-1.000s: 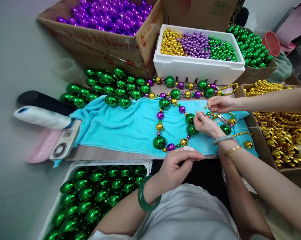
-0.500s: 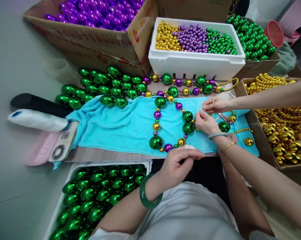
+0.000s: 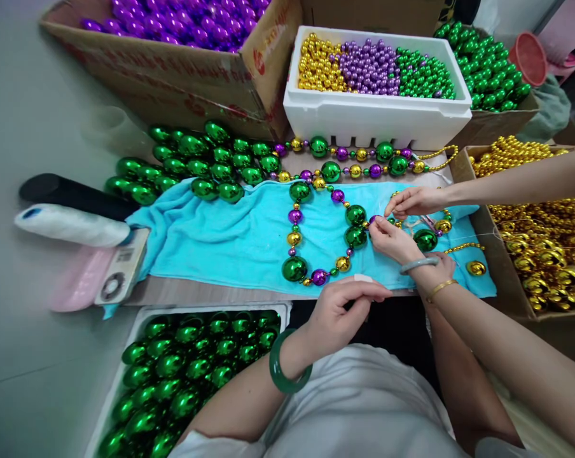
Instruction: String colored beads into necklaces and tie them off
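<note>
My left hand (image 3: 345, 312), a green bangle at its wrist and a white strip on one finger, hovers at the towel's front edge with fingers stretched out, holding nothing. Mostly hidden behind a co-worker's forearm is my right hand (image 3: 444, 262); its fingers cannot be made out. On the blue towel (image 3: 230, 248) lies a looped bead necklace (image 3: 294, 270) of green, purple and gold balls. The co-worker's near hand (image 3: 393, 240) pinches the necklace near a purple bead, and their other hand (image 3: 418, 201) is just beyond. A large green bead (image 3: 425, 240) lies beside them.
Loose green beads (image 3: 192, 146) and finished-looking bead strands (image 3: 330, 172) lie behind the towel. A white foam box (image 3: 378, 117) and a purple-bead carton (image 3: 173, 89) stand at the back. Gold beads fill a carton (image 3: 511, 273) at right; green ones fill a tray (image 3: 287, 310) in front.
The co-worker's hands have moved apart, the far one slightly right. The looped necklace has shifted a little to the left. My left hand stays almost still.
</note>
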